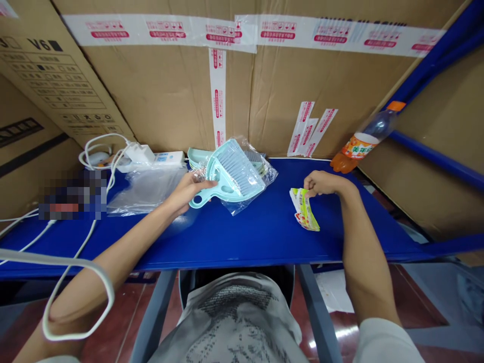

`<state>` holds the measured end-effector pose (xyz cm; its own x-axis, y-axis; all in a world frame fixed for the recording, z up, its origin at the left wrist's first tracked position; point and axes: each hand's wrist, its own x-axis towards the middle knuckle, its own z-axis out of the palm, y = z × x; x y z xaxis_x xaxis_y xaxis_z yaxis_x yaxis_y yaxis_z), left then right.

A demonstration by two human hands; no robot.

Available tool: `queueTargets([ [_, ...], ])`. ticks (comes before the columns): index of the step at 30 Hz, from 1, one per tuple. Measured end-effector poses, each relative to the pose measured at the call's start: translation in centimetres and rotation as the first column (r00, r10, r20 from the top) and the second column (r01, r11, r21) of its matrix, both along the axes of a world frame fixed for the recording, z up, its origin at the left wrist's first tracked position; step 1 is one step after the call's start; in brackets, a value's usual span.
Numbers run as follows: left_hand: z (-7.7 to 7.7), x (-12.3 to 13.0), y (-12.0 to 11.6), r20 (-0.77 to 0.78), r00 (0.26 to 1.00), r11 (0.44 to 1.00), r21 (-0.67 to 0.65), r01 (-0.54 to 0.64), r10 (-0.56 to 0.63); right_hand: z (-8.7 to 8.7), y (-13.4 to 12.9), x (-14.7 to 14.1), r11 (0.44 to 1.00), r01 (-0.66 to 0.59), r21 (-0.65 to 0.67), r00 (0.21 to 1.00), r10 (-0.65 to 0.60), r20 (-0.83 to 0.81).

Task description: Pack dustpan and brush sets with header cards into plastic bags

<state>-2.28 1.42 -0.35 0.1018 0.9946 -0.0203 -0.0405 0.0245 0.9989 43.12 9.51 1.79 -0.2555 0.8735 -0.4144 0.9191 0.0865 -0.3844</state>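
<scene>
My left hand [189,191] grips a light blue dustpan with a small brush [234,174] nested in it, thumb on top near the handle. Clear plastic wrap [270,174] shows around and under it. Behind it lie more pale green dustpans [196,156], partly hidden. On the right, my right hand [319,184] pinches the top of some green and white printed cards or packets [305,209]; which of these they are I cannot tell. Their lower ends hang towards the blue table [242,237].
A stack of clear plastic bags [147,189] lies left of my left hand, before a white power strip [170,159]. White cables [109,186] loop at the left, one close to the camera. An orange drink bottle [365,141] leans at the back right. Cardboard [170,96] walls the back.
</scene>
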Motion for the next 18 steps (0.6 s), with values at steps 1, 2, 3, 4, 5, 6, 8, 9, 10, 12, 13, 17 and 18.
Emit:
queueTargets([
  [1, 0.0, -0.1, 0.0, 0.006, 1.000, 1.000, 0.000, 0.001, -0.001, 0.3, -0.2, 0.2, 1.000, -0.024, -0.008, 0.997, 0.023, -0.078],
  [2, 0.0, -0.1, 0.0, 0.011, 1.000, 1.000, -0.002, -0.001, 0.001, 0.5, -0.4, 0.4, 0.999, -0.048, -0.018, 0.988, 0.044, -0.145],
  [3, 0.0, -0.1, 0.0, 0.014, 1.000, 1.000, -0.004, -0.002, 0.002, 0.7, -0.5, 0.5, 0.997, -0.071, -0.028, 0.979, 0.064, -0.194],
  [4, 0.1, -0.1, 0.0, 0.014, 1.000, 1.000, -0.005, -0.004, 0.004, 0.7, -0.5, 0.6, 0.996, -0.088, -0.034, 0.973, 0.079, -0.217],
  [5, 0.2, -0.1, 0.0, 0.014, 1.000, 1.000, -0.004, -0.003, 0.003, 0.8, -0.5, 0.6, 0.994, -0.100, -0.035, 0.972, 0.091, -0.218],
  [6, 0.2, -0.1, 0.0, 0.014, 1.000, 1.000, -0.003, -0.001, 0.001, 0.7, -0.4, 0.5, 0.994, -0.108, -0.033, 0.974, 0.099, -0.204],
  [8, 0.3, -0.1, 0.0, 0.013, 1.000, 1.000, -0.001, 0.006, -0.006, 0.5, -0.2, 0.3, 0.994, -0.106, -0.024, 0.982, 0.100, -0.162],
  [9, 0.3, -0.1, 0.0, 0.015, 1.000, 1.000, -0.002, 0.009, -0.009, 0.3, -0.2, 0.1, 0.995, -0.097, -0.019, 0.985, 0.094, -0.147],
  [10, 0.3, 0.0, 0.0, 0.017, 1.000, 1.000, -0.006, 0.013, -0.013, 0.2, -0.1, 0.0, 0.996, -0.085, -0.016, 0.987, 0.082, -0.138],
  [12, 0.3, -0.1, 0.0, 0.021, 1.000, 1.000, -0.011, 0.018, -0.018, 0.1, -0.1, -0.3, 0.998, -0.056, -0.013, 0.988, 0.053, -0.142],
  [13, 0.3, -0.1, -0.1, 0.021, 1.000, 1.000, -0.010, 0.018, -0.018, 0.2, -0.2, -0.4, 0.999, -0.043, -0.013, 0.987, 0.041, -0.154],
  [17, 0.3, -0.1, -0.1, 0.013, 1.000, 1.000, 0.003, 0.023, -0.023, 0.5, -0.6, -0.6, 0.999, 0.025, -0.034, 0.976, -0.032, -0.214],
  [18, 0.4, 0.0, -0.1, 0.010, 1.000, 1.000, 0.004, 0.025, -0.025, 0.5, -0.7, -0.6, 0.998, 0.049, -0.043, 0.974, -0.057, -0.218],
])
